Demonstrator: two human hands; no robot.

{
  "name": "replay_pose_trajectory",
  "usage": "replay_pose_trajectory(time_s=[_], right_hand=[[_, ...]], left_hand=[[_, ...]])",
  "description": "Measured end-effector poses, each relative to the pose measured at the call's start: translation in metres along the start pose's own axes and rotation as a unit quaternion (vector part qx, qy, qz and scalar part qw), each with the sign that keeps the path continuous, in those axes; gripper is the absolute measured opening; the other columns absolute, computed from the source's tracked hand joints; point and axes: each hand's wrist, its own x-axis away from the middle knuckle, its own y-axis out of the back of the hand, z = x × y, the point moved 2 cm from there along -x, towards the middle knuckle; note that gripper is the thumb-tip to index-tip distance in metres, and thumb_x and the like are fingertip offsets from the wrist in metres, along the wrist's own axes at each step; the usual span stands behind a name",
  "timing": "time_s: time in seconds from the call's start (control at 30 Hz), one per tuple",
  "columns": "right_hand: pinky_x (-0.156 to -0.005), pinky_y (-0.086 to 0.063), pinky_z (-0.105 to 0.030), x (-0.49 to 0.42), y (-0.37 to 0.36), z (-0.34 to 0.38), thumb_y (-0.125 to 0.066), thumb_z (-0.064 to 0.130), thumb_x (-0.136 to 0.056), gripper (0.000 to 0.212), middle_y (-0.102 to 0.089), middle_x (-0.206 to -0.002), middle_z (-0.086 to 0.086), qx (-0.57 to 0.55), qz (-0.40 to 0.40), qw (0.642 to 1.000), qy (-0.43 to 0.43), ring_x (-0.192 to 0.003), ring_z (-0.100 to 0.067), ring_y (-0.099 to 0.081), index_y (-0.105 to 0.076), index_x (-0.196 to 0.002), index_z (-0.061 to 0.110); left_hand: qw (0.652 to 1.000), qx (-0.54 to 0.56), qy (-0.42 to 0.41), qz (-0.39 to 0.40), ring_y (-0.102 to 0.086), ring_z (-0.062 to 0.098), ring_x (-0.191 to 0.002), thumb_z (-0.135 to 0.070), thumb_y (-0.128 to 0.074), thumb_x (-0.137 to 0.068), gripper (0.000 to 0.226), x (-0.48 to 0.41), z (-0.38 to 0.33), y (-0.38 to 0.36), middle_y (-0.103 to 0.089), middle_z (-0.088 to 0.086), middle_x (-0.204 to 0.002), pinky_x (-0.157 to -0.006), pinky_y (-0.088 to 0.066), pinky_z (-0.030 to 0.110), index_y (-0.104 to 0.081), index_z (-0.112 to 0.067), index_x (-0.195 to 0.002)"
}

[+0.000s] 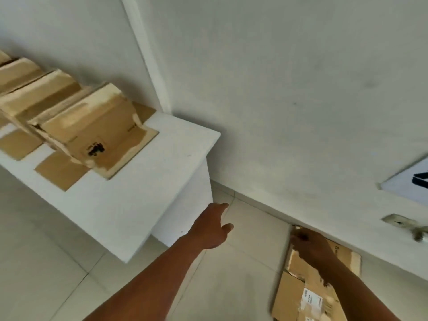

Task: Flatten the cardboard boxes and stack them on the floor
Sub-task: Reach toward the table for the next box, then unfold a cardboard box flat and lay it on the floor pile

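Note:
Flattened brown cardboard with white labels lies on the tiled floor against the wall at the lower right. My right hand rests on its far end, fingers curled at the top edge near the wall. My left hand hovers empty with fingers apart, beside the end of a white counter. Several unflattened cardboard boxes stand in a row on that counter at the upper left, the nearest one with its flaps spread out on the surface.
A white wall runs behind the floor stack. A white board with black marks leans at the right edge, and a metal fitting is fixed to the wall below it. Pale floor tiles lie between the counter and the stack.

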Motion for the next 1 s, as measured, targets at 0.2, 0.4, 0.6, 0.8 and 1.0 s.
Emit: replay_pose_trajectory(time_s=[0.2,0.4,0.6,0.8,1.0], right_hand=[[-0.073,-0.056,-0.038,0.021,-0.079,0.152,-0.066,0.017,-0.09,0.006,-0.073,-0.089,-0.008,-0.021,0.026,0.998,0.053,-0.079,-0.021,-0.069,-0.07,-0.094,0.016],[-0.066,-0.051,-0.029,0.038,-0.178,0.266,-0.065,0.016,-0.091,0.011,-0.073,-0.096,-0.013,-0.036,0.051,0.996,0.063,-0.077,-0.018,-0.067,-0.069,-0.101,0.014],[-0.072,-0.055,-0.032,0.042,-0.259,0.358,-0.065,0.021,-0.09,0.009,-0.074,-0.093,-0.003,-0.013,0.068,0.992,0.105,-0.084,-0.019,-0.07,-0.07,-0.098,0.02],[-0.08,-0.051,-0.024,0.01,-0.309,0.453,-0.063,0.031,-0.092,0.015,-0.069,-0.099,0.013,0.049,0.057,0.98,0.186,-0.088,-0.005,-0.066,-0.069,-0.106,0.029],[-0.087,-0.047,-0.022,-0.047,-0.368,0.573,-0.06,0.031,-0.096,0.029,-0.065,-0.118,0.008,0.084,0.044,0.955,0.28,-0.102,-0.009,-0.062,-0.064,-0.124,0.025]], left_hand=[[0.998,0.025,-0.001,-0.065,-0.035,0.016,-0.14,-0.043,-0.058,-0.094,0.066,0.043,0.112,0.137,-0.028,-0.004,-0.156,-0.113,-0.034,0.031,-0.029,-0.028,-0.152],[0.987,0.057,0.025,-0.147,-0.039,0.016,-0.138,-0.039,-0.061,-0.094,0.061,0.076,0.226,0.263,-0.036,-0.005,-0.152,-0.112,-0.037,0.033,-0.036,-0.028,-0.149],[0.982,0.051,0.049,-0.175,-0.045,0.019,-0.132,-0.037,-0.062,-0.093,0.06,0.074,0.301,0.353,-0.042,-0.001,-0.147,-0.108,-0.04,0.034,-0.039,-0.026,-0.148],[0.979,0.007,0.069,-0.191,-0.047,0.018,-0.129,-0.031,-0.061,-0.092,0.059,0.037,0.36,0.409,-0.044,-0.002,-0.145,-0.102,-0.043,0.033,-0.04,-0.026,-0.147],[0.974,-0.002,0.08,-0.212,-0.047,0.017,-0.13,-0.029,-0.06,-0.093,0.051,-0.004,0.413,0.475,-0.047,-0.005,-0.143,-0.105,-0.041,0.031,-0.046,-0.026,-0.142]])
